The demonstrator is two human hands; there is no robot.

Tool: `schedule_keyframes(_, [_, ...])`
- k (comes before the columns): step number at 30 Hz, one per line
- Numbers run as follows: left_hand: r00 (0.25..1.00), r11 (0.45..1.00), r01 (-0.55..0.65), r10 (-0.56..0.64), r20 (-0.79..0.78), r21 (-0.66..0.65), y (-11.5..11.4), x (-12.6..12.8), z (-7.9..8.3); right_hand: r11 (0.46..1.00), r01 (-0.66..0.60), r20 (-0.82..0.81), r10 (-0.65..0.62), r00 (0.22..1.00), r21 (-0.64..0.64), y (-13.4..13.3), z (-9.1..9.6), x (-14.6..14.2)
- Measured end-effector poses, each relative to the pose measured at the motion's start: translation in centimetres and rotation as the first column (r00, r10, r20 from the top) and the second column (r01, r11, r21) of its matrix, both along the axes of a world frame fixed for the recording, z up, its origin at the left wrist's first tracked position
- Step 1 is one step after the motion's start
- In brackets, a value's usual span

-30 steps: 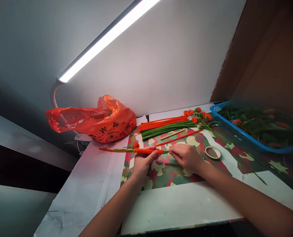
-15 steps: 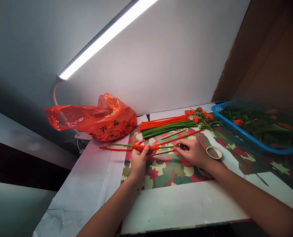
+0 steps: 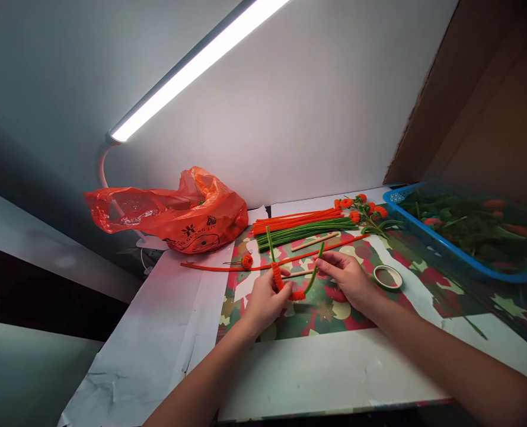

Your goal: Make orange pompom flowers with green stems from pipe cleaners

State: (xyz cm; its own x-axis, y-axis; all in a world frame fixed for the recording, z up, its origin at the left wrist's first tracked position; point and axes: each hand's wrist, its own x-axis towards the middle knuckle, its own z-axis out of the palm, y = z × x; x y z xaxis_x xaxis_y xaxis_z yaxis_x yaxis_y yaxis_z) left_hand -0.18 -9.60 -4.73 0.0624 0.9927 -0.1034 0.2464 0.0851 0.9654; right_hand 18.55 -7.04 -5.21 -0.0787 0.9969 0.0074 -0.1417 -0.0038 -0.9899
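Above the patterned sheet, my left hand (image 3: 270, 298) is closed on the orange coiled part of a green pipe cleaner (image 3: 297, 295). The pipe cleaner is bent into a U, both bare green ends pointing up. My right hand (image 3: 344, 274) pinches its right green end between thumb and fingers. Behind my hands a long orange pipe cleaner (image 3: 221, 269) lies across the sheet. A small orange pompom-like ball (image 3: 246, 261) with a thin wire sits beside it, left of my left hand. Two thin wooden sticks lie close by, one stick (image 3: 315, 241) further back.
Bundles of orange pipe cleaners (image 3: 295, 221) and green pipe cleaners (image 3: 307, 233) lie at the back, beside finished orange flowers (image 3: 361, 207). A tape roll (image 3: 387, 277) rests right of my right hand. A blue basket (image 3: 463, 259) stands right, a red plastic bag (image 3: 205, 228) left, under a lamp (image 3: 192, 71).
The orange-coiled green pipe cleaner went from straight and level to a U shape, its ends turned upward. Both hands shifted slightly. The small orange ball has come into sight.
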Motion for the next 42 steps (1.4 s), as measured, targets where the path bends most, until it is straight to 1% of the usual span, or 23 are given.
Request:
schedule_keyframes(2, [0.989, 0.997, 0.067, -0.06, -0.134, 0.045, -0.2, 0.0, 0.0, 0.979, 0.062, 0.154, -0.093, 0.984, 0.196, -0.4, 0.2, 0.0])
schedule_keyframes(3, [0.974, 0.993, 0.101, -0.085, -0.21, 0.063, -0.3, 0.0, 0.0, 0.94, 0.08, 0.227, -0.162, 0.96, 0.331, -0.6, 0.3, 0.0])
schedule_keyframes(4, [0.953, 0.989, 0.128, -0.103, -0.286, 0.072, -0.3, 0.0, 0.0, 0.879, 0.082, 0.281, -0.237, 0.93, 0.47, -0.8, 0.5, 0.0])
schedule_keyframes(6, [0.9, 0.983, 0.172, -0.128, -0.417, 0.069, -0.6, 0.0, 0.0, 0.714, 0.022, 0.34, -0.36, 0.869, 0.7, -1.2, 0.8, 0.0])
schedule_keyframes(8, [0.85, 0.969, 0.236, -0.169, -0.499, 0.073, -0.9, 0.0, 0.1, 0.563, -0.106, 0.389, -0.411, 0.825, 0.82, -1.5, 0.9, -0.1])
schedule_keyframes(9, [0.831, 0.956, 0.283, -0.205, -0.517, 0.076, -1.1, 0.0, 0.2, 0.505, -0.178, 0.421, -0.42, 0.804, 0.844, -1.6, 1.0, -0.1])
schedule_keyframes(10, [0.814, 0.939, 0.337, -0.252, -0.523, 0.072, -1.2, 0.1, 0.3, 0.461, -0.244, 0.455, -0.427, 0.782, 0.853, -1.7, 1.0, -0.2])
schedule_keyframes(11, [0.798, 0.919, 0.389, -0.304, -0.521, 0.06, -1.4, 0.1, 0.4, 0.436, -0.303, 0.492, -0.431, 0.757, 0.848, -1.8, 1.0, -0.3])
schedule_keyframes(12, [0.786, 0.904, 0.426, -0.344, -0.514, 0.046, -1.5, 0.2, 0.6, 0.431, -0.347, 0.528, -0.432, 0.731, 0.833, -1.8, 0.9, -0.4])
schedule_keyframes(13, [0.783, 0.896, 0.442, -0.362, -0.506, 0.044, -1.6, 0.2, 0.8, 0.444, -0.374, 0.56, -0.432, 0.707, 0.814, -1.8, 0.8, -0.5])
schedule_keyframes(15, [0.809, 0.904, 0.415, -0.319, -0.493, 0.097, -1.5, 0.3, 1.2, 0.497, -0.362, 0.588, -0.436, 0.681, 0.788, -1.7, 0.5, -0.5])
schedule_keyframes(17, [0.862, 0.921, 0.327, -0.198, -0.466, 0.214, -1.3, 0.2, 1.6, 0.565, -0.275, 0.566, -0.441, 0.696, 0.778, -1.7, 0.3, -0.5])
schedule_keyframes(19, [0.916, 0.928, 0.221, -0.092, -0.392, 0.3, -1.1, 0.1, 1.9, 0.672, -0.135, 0.523, -0.417, 0.744, 0.728, -1.6, 0.3, -0.5])
schedule_keyframes(20, [0.94, 0.934, 0.174, -0.063, -0.336, 0.312, -1.0, 0.1, 1.9, 0.744, -0.06, 0.498, -0.382, 0.779, 0.666, -1.7, 0.4, -0.6])
schedule_keyframes(22, [0.977, 0.95, 0.103, -0.04, -0.211, 0.295, -0.9, 0.0, 1.9, 0.88, 0.058, 0.422, -0.283, 0.861, 0.471, -1.7, 0.5, -0.8])
schedule_keyframes(23, [0.988, 0.957, 0.084, -0.043, -0.152, 0.276, -0.9, 0.0, 1.9, 0.925, 0.091, 0.368, -0.235, 0.9, 0.368, -1.8, 0.6, -0.9])
schedule_keyframes(25, [0.994, 0.966, 0.093, -0.077, -0.076, 0.24, -1.0, 0.1, 1.8, 0.971, 0.102, 0.274, -0.161, 0.948, 0.218, -1.8, 0.6, -1.1])
schedule_keyframes(27, [0.99, 0.964, 0.135, -0.121, -0.076, 0.23, -1.1, 0.2, 1.7, 0.98, 0.1, 0.244, -0.141, 0.96, 0.173, -1.7, 0.5, -1.0])
schedule_keyframes(30, [0.972, 0.945, 0.202, -0.162, -0.169, 0.256, -1.1, 0.2, 1.7, 0.959, 0.124, 0.301, -0.2, 0.932, 0.254, -1.5, 0.4, -0.7])
schedule_keyframes(33, [0.946, 0.926, 0.273, -0.208, -0.25, 0.26, -0.9, 0.1, 1.7, 0.898, 0.183, 0.354, -0.336, 0.873, 0.401, -1.4, 0.5, -0.3])
schedule_keyframes(37, [0.939, 0.93, 0.308, -0.264, -0.219, 0.2, -0.9, -0.1, 1.6, 0.822, 0.249, 0.344, -0.462, 0.818, 0.512, -1.2, 1.0, 0.3])
schedule_keyframes(39, [0.948, 0.937, 0.287, -0.248, -0.199, 0.201, -0.8, -0.1, 1.5, 0.782, 0.153, 0.397, -0.462, 0.793, 0.604, -0.9, 1.2, 0.6])
schedule_keyframes(42, [0.974, 0.952, 0.202, -0.17, -0.152, 0.228, -0.7, -0.2, 1.4, 0.684, -0.187, 0.575, -0.397, 0.715, 0.705, -0.5, 1.4, 1.3])
